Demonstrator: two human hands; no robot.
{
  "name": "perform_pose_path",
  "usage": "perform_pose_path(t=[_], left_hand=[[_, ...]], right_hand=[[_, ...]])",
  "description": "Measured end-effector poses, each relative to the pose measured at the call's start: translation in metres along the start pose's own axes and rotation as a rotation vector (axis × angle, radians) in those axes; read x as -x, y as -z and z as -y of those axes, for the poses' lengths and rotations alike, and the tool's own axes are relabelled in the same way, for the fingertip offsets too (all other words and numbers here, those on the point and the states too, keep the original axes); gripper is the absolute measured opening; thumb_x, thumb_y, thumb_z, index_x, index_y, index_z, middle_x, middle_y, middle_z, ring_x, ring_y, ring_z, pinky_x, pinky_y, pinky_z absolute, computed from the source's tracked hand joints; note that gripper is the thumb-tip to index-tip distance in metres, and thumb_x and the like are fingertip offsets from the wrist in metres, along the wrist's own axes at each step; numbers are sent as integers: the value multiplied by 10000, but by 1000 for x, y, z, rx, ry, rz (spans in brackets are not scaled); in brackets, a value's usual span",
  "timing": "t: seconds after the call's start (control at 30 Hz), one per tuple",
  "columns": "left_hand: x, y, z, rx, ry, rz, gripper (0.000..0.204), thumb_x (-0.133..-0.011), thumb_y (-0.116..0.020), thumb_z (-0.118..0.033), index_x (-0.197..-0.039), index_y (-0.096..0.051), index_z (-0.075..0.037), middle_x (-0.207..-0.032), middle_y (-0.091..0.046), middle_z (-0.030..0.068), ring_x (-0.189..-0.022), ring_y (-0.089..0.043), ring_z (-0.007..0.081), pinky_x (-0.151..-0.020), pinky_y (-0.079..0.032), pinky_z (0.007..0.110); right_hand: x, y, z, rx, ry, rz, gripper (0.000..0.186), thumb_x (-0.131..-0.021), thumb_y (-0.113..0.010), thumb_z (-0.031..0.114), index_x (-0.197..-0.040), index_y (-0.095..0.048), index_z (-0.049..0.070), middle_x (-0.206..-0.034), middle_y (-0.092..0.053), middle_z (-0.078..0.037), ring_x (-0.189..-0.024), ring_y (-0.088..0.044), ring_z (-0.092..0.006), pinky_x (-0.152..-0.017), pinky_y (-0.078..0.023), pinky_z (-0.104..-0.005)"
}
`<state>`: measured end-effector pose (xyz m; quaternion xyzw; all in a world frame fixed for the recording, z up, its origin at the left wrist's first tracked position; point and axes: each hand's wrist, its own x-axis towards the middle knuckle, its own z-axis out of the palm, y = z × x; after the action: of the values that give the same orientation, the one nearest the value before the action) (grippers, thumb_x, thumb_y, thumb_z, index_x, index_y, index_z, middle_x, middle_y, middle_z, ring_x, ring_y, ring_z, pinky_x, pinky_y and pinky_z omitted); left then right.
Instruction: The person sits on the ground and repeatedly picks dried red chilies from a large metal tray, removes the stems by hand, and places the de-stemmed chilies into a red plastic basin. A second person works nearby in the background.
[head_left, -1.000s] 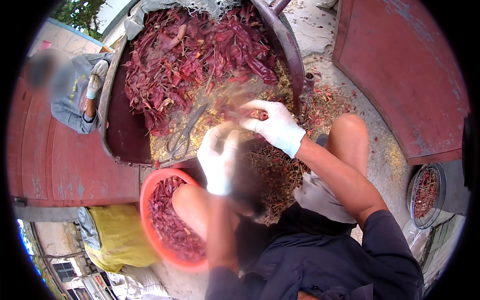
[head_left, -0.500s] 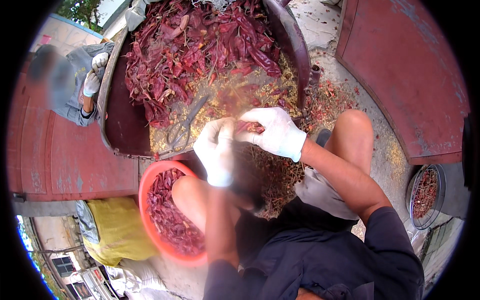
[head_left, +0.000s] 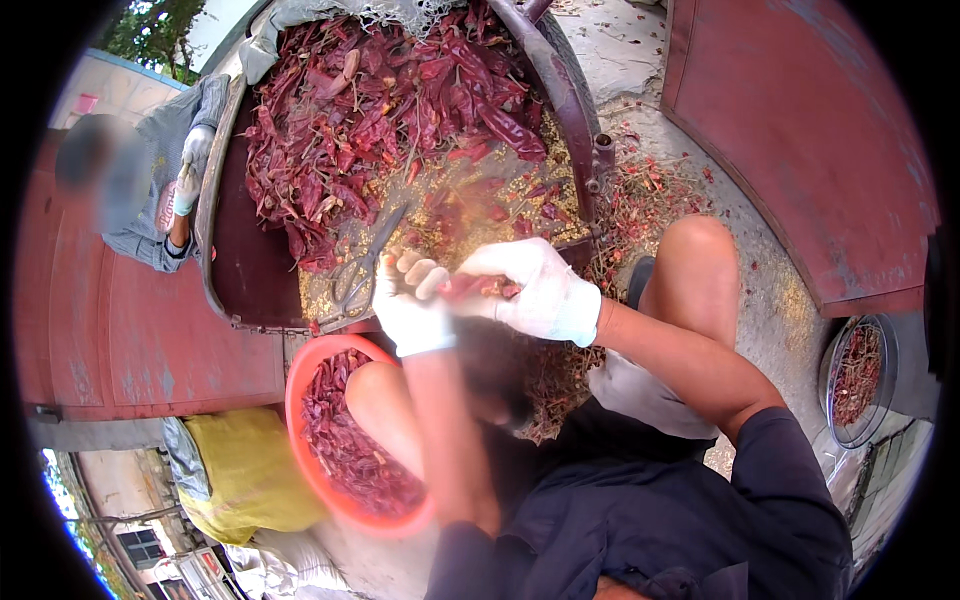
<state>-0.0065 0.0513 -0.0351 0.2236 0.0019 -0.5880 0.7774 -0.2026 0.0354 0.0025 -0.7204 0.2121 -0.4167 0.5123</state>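
Both my hands wear white gloves and meet over the near edge of a dark metal cart (head_left: 215, 240). A dried red chili pepper (head_left: 480, 288) is pinched in my right hand (head_left: 548, 292), its torn end toward the palm. Close beside it, my left hand (head_left: 412, 305) is curled, fingertips soiled and touching or nearly touching the pepper; what it grips is hidden. In the cart lies a big heap of dried red chilies (head_left: 360, 130), with yellow seeds (head_left: 450, 190) scattered over the near part. Scissors (head_left: 362, 270) rest on the seeds left of my hands.
Below left stands an orange-red basin (head_left: 300, 400) of chilies, beside my left knee. Stems and scraps (head_left: 560, 370) litter the ground between my legs. Another gloved person (head_left: 150, 170) works at the far left. At right are a red metal panel (head_left: 800, 150) and a round container (head_left: 858, 380) of stems.
My left hand has turned and dropped slightly, its fingers now curled upward. My right hand has lowered a little with the chili pepper. The view has shifted slightly.
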Motion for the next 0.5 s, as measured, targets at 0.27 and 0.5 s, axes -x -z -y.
perform_pose_path(t=[0.27,0.5], left_hand=[[-39,-46,36,-1696,-608,327,211,-935,-683,-207,-1033,-685,-20,-789,-671,46,-692,-628,132,-625,-499,286],[-98,-87,98,-2719,-1099,733,388,-827,-654,-161,-1215,-637,-150,-953,-635,131,-878,-624,324,-752,-525,437]], right_hand=[[-2,17,-1,-413,-317,169,279,-833,-805,246,-1014,-711,56,-821,-694,-21,-750,-608,-58,-691,-503,-267],[-6,23,-1,-306,-312,227,365,-805,-786,333,-1012,-707,43,-818,-700,-68,-769,-626,-107,-727,-507,-293]])
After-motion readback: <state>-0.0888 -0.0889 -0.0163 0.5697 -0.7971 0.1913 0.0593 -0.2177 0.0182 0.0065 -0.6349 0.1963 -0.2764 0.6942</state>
